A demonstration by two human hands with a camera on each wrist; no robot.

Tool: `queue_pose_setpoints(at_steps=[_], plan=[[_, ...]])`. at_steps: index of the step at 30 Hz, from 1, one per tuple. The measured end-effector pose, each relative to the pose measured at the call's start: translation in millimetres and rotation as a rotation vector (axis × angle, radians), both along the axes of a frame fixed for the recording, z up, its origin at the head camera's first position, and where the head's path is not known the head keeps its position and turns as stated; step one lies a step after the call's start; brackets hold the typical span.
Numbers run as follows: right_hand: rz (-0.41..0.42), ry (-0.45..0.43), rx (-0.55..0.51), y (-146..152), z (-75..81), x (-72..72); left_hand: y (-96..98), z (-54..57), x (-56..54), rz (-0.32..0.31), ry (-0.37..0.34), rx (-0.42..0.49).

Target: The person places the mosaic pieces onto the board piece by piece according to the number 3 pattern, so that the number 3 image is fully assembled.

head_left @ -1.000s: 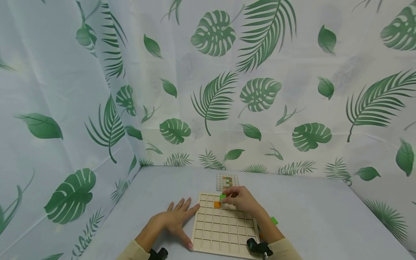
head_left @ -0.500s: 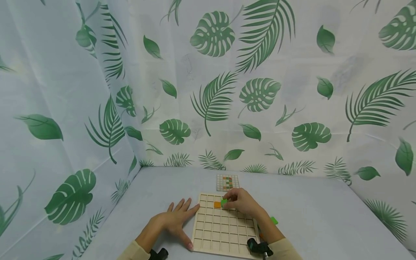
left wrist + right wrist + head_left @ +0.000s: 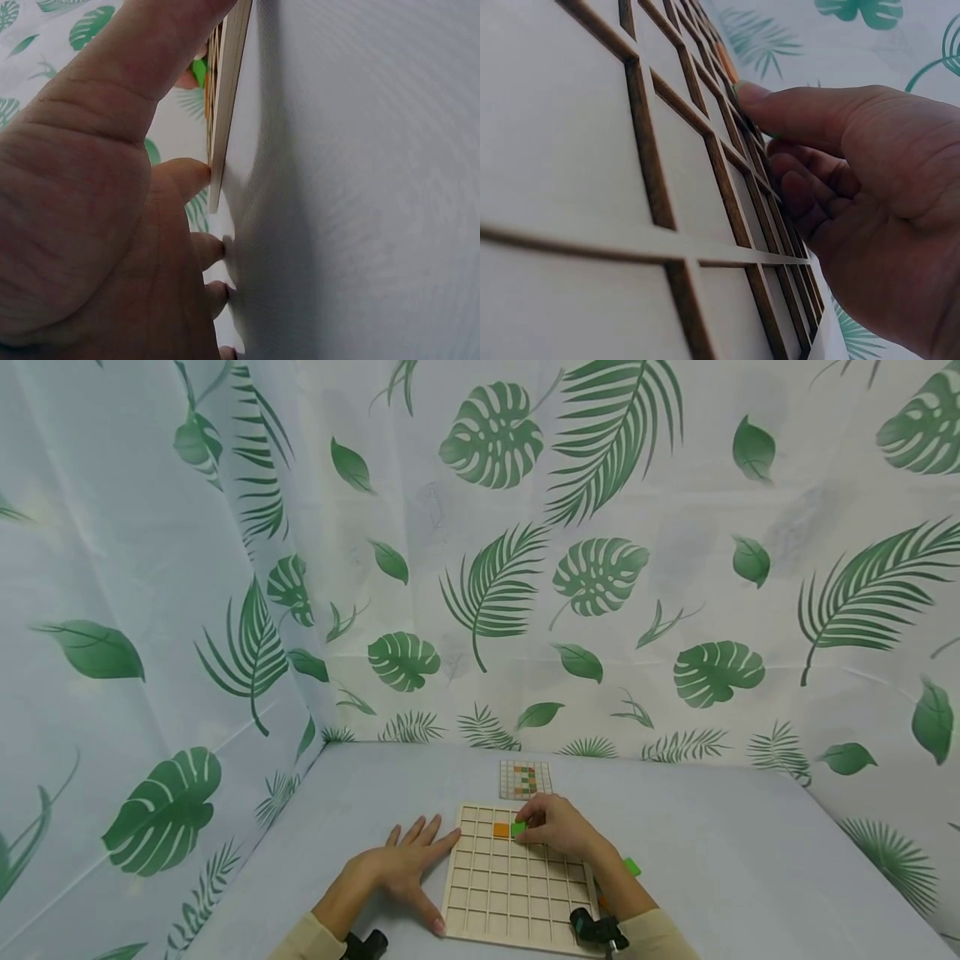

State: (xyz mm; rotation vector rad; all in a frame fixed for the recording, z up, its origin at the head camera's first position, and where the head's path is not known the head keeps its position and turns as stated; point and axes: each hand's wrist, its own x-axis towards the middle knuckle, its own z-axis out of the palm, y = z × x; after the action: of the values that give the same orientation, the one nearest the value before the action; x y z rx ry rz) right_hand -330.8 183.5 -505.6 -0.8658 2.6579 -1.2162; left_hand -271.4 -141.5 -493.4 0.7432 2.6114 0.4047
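A pale wooden grid board [image 3: 499,893] lies on the table in the head view. My right hand [image 3: 561,828] pinches a green square tile [image 3: 518,830] over a cell near the board's far side. Directly left of it, an orange tile [image 3: 501,830] sits in its own cell. In the right wrist view the thumb [image 3: 795,112] reaches across the grid and hides most of the green tile. My left hand [image 3: 405,867] rests at the board's left edge with fingers spread. Its thumb [image 3: 127,67] and index finger touch that edge in the left wrist view.
A small card [image 3: 524,779] printed with a coloured grid pattern lies beyond the board. Right of the board a loose green tile [image 3: 632,866] shows past my right forearm, with an orange piece [image 3: 603,902] partly hidden there. Leaf-print cloth hangs behind and at the sides.
My right hand has brought the green tile slightly towards me, from the far row to beside the orange tile, where it now looks flatter. The left hand has stayed in place.
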Motion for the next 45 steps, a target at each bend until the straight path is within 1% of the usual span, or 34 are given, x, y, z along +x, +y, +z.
queue_pose_setpoints(at_steps=[12,20,25,30,34,38,40,45], plan=[[-0.056,0.015,0.066,-6.6,-0.7,2.5,-1.5,-1.7,-0.5,-0.003,-0.004,0.01],[-0.043,0.031,0.082,-11.1,2.5,6.1,-2.0,-3.2,2.2,0.008,-0.008,0.016],[-0.05,0.034,0.096,-11.5,3.4,6.2,-1.9,-4.0,2.8,0.012,-0.007,0.021],[-0.058,0.028,0.091,-10.4,4.8,6.1,-2.0,-3.0,0.7,0.008,-0.005,0.021],[-0.049,0.024,0.087,-9.4,6.1,6.0,-1.8,-2.0,0.6,0.001,0.003,0.018],[-0.027,0.043,0.056,-4.4,9.4,7.0,-1.2,-1.8,1.1,0.0,0.004,0.015],[-0.025,0.066,0.046,-0.1,11.1,7.0,-1.0,-1.9,0.9,0.001,0.003,0.012],[-0.074,0.074,0.03,13.3,17.0,6.7,-0.8,-1.0,-1.3,0.002,0.002,0.005]])
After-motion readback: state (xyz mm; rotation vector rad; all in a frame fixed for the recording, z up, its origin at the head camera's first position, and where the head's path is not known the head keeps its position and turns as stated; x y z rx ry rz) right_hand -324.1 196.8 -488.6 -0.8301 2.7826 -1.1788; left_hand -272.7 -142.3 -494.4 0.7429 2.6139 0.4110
